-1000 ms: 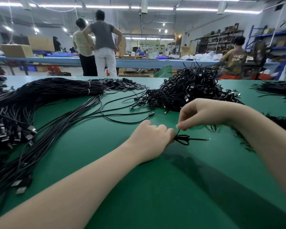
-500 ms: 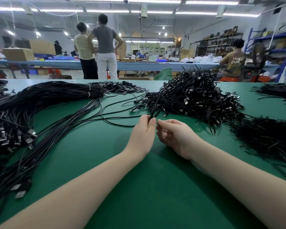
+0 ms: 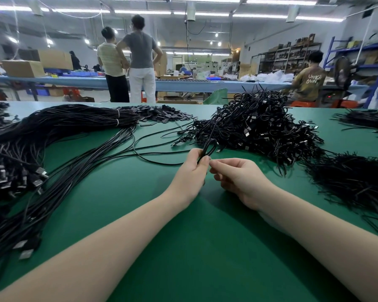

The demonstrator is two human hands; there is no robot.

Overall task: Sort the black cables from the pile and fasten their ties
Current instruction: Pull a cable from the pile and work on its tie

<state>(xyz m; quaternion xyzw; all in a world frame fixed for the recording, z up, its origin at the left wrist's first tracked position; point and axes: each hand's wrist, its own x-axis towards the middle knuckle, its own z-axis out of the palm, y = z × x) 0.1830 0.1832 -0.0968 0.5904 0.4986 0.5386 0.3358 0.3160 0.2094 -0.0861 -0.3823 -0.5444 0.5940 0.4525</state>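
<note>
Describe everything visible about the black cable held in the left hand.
The black cable is thin, dark and folded into a narrow loop that stands up and leans away from the viewer. Its sheath looks like smooth plastic or rubber. The left hand pinches its lower end between thumb and fingers; the right hand reaches in beside that pinch. It rises in front of the heaped cable pile.

Head-worn view, forward-down, close over table [image 3: 183, 247]
</note>
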